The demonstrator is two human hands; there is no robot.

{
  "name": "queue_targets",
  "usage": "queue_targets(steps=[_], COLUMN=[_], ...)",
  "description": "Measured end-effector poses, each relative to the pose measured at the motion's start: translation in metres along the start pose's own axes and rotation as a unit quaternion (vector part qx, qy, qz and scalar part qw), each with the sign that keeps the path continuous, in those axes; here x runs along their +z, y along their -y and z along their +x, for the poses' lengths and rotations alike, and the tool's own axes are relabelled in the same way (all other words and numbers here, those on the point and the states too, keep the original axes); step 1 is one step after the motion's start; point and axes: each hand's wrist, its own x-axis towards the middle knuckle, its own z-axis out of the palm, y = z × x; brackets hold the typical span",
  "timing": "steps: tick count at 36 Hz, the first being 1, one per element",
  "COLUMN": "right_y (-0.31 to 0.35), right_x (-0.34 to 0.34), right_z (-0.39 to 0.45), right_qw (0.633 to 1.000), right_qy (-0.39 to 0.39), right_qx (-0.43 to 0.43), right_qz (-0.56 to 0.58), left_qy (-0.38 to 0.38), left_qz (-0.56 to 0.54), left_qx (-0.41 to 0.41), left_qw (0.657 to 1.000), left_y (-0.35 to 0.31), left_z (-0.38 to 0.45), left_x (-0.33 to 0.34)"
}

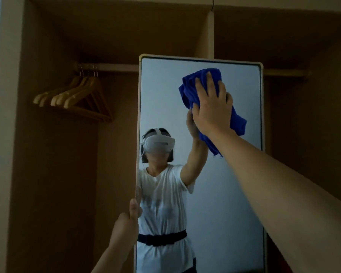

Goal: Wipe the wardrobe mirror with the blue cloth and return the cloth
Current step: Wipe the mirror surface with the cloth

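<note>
A person's left hand (126,217) grips the left edge of a tall rectangular mirror with a pale rounded frame (205,194), steadying it, while the right hand (211,107) presses a bunched blue cloth (195,83) flat-palmed against the upper right of the glass, fingers spread over the fabric and the thumb tucked at its lower left edge. One tail of the cloth hangs loose below the wrist. The wipe would likely go best with even pressure and overlapping strokes worked from the top corner downward, the left hand holding the panel firm so it does not swing, and the dangling tail gathered in. Behind the mirror stands a brown wooden wardrobe (57,174), where wooden hangers (77,95), about four though they overlap, hang from one rail (110,67). Counted: one mirror, one cloth, two hands.
</note>
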Motion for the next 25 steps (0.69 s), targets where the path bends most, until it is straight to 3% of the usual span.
queue_targets(steps=[10,20,25], right_y=[0.024,0.02,0.006], right_x=[0.005,0.005,0.008], right_z=[-0.112,-0.21,-0.255], right_qw=[0.983,0.956,0.933], right_qy=[0.055,0.093,0.138], right_qx=[-0.171,-0.266,-0.331], right_qz=[0.033,0.075,0.041], left_qy=[0.025,0.017,-0.012], left_qz=[-0.021,-0.053,-0.037], left_qx=[-0.001,-0.006,-0.013], left_qw=[0.999,0.998,0.999], left_y=[-0.009,-0.003,-0.005], left_z=[-0.012,-0.004,-0.003], left_x=[-0.007,-0.002,-0.001])
